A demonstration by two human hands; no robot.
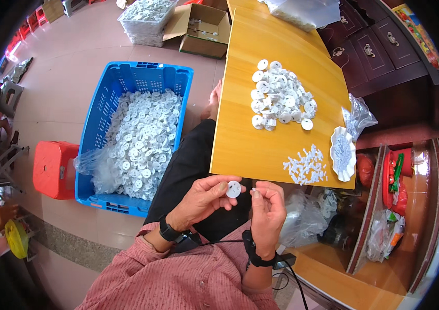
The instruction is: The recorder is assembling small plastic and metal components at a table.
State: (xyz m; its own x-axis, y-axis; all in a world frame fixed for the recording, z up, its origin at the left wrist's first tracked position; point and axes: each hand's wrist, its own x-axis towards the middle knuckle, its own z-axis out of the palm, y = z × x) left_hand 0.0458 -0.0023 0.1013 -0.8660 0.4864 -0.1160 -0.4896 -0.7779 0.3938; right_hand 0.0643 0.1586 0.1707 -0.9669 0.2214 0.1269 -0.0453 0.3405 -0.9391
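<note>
Your yellow-brown wooden counter [260, 155] spans upper centre to right; the blue perforated plastic crate [97, 111] sits left of centre. At lower centre, your left hand [198, 200] has its grip closed on a round white plastic disc [234, 189]; your right hand [267, 213] pinches what looks like a tiny whitish piece [254, 189], partly hidden by fingertips.

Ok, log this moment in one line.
left hand: holds round white disc | right hand: pinches small white piece | table: disc pile, small-piece pile | blue crate: many discs
</note>
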